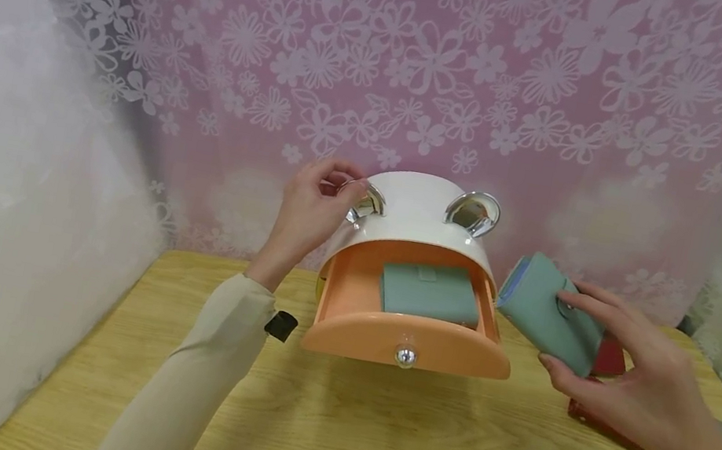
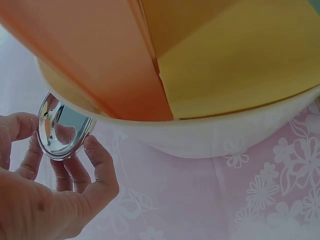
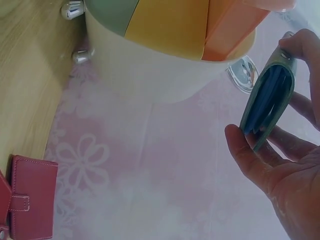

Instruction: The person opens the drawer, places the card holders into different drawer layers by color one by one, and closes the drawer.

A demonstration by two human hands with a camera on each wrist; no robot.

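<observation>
On my head feed, the right grip (image 1: 654,377) holds a small pale-green leather wallet with a snap strap (image 1: 539,315) between thumb and fingers, tilted above the desk (image 1: 313,424) and just right of an open peach-orange drawer with a round silver knob (image 1: 357,332). My left grip (image 1: 312,209) curls its fingers round a shiny silver ear (image 1: 372,201) on the rounded white box (image 1: 416,202), probably to steady it. Another pale-green wallet (image 1: 431,294) lies inside the drawer; a red leather wallet (image 3: 35,197) sits on the desk. I read the step as stowing, though unloading can't be ruled out; if so, the next move calls for bringing the held wallet left and lowering it into the bare space beside the other.
</observation>
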